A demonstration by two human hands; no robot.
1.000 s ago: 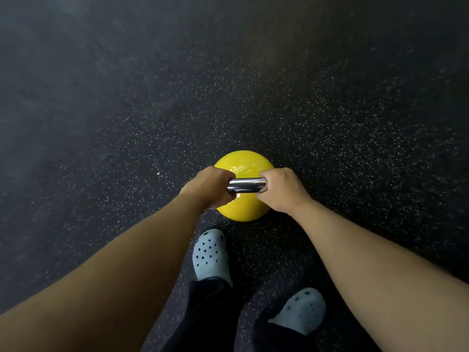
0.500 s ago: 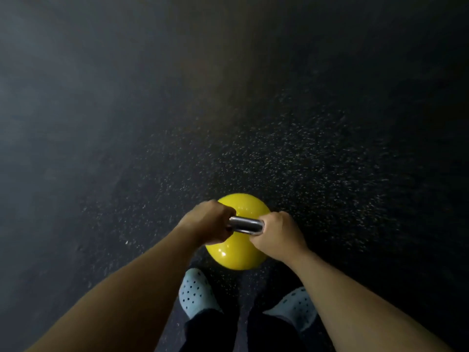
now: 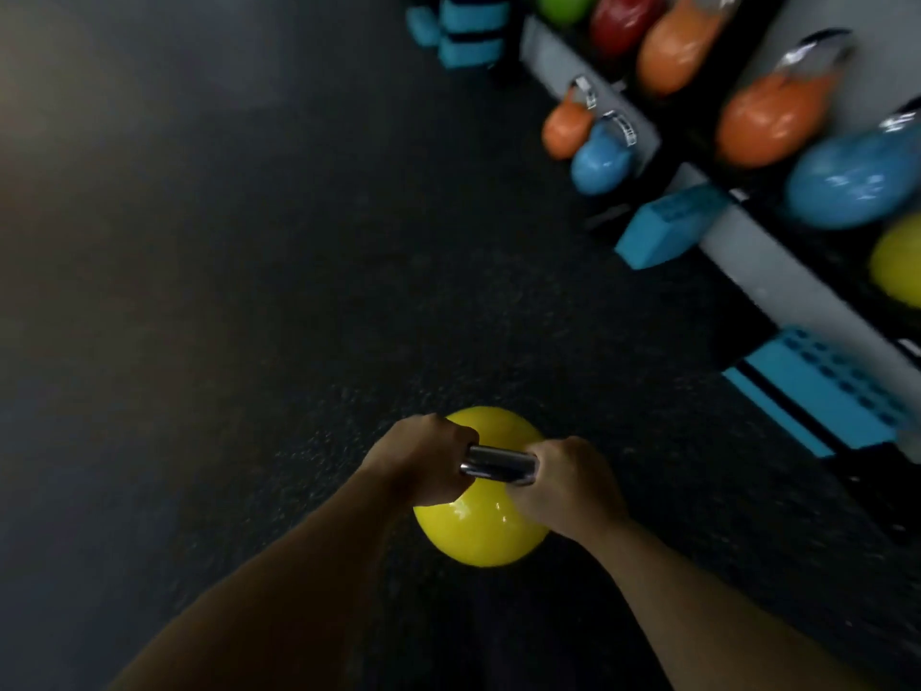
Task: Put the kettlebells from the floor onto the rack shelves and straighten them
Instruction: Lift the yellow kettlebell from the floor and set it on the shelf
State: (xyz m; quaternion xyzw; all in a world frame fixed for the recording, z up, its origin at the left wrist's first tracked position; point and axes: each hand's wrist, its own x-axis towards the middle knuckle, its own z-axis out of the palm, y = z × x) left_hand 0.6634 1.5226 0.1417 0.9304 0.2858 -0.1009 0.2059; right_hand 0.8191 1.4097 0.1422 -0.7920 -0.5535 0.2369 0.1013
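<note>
A yellow kettlebell (image 3: 478, 533) with a chrome handle hangs low in the middle of the view, above the dark speckled floor. My left hand (image 3: 421, 458) grips the handle's left end and my right hand (image 3: 565, 483) grips its right end. The grey rack (image 3: 767, 264) runs along the upper right, its shelves holding orange (image 3: 767, 122), blue (image 3: 847, 179), red (image 3: 623, 20), green and yellow (image 3: 897, 266) kettlebells. A small orange kettlebell (image 3: 563, 127) and a small blue one (image 3: 600, 159) sit low by the rack's front.
Blue foam blocks lie by the rack: one (image 3: 663, 231) at its middle post, a ridged one (image 3: 822, 391) at the right, more (image 3: 463, 27) at the top. Dark rubber floor (image 3: 224, 241) fills the left.
The view has swung up and right, bringing the rack into sight. Both hands keep hold of the yellow kettlebell, carried toward the rack; my feet have dropped out of view.
</note>
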